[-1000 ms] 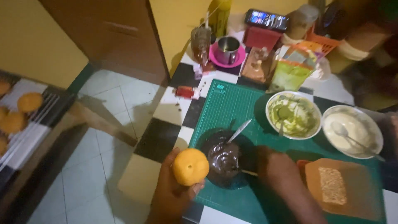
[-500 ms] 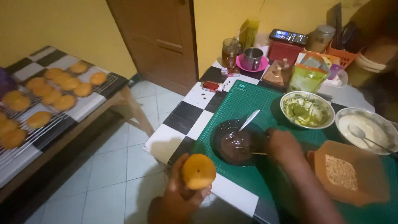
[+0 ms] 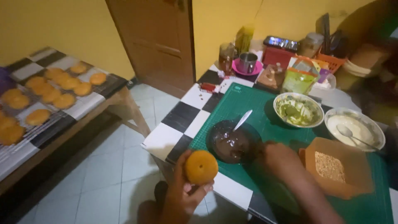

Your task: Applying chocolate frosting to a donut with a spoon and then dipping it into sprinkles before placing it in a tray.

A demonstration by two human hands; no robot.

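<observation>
The left hand [image 3: 182,195] grasps a round orange doughnut [image 3: 201,167]. At its two o'clock, the right hand [image 3: 278,155] touches the dark bowl of chocolate [image 3: 233,143]; its grip is too blurred to tell.

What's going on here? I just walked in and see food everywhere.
A person holds a round golden donut up in the left hand, off the table's edge. The right hand rests on the green mat beside a dark bowl of chocolate with a spoon in it. Nearby stand a bowl of green glaze, a bowl of white cream and an orange box of crumbs. More donuts sit on a side table at left.
</observation>
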